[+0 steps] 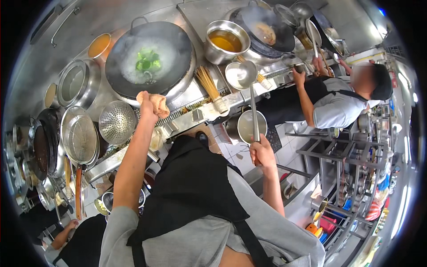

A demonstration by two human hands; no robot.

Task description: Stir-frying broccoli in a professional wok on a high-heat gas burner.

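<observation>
A large dark wok sits on the range, with green leafy vegetables in steaming, bubbling liquid. My left hand grips a folded orange cloth at the wok's near rim; the cloth hides whatever part of the wok lies under it. My right hand is closed around the handle of a metal ladle. The ladle's bowl hangs over the range's front edge, below a steel pot of amber liquid. A bamboo wok brush lies between wok and ladle.
A perforated skimmer, mesh strainers and a lidded steel pot stand at left. At right a co-worker works by a second, steaming wok. A metal pot is below my ladle; metal racks stand behind.
</observation>
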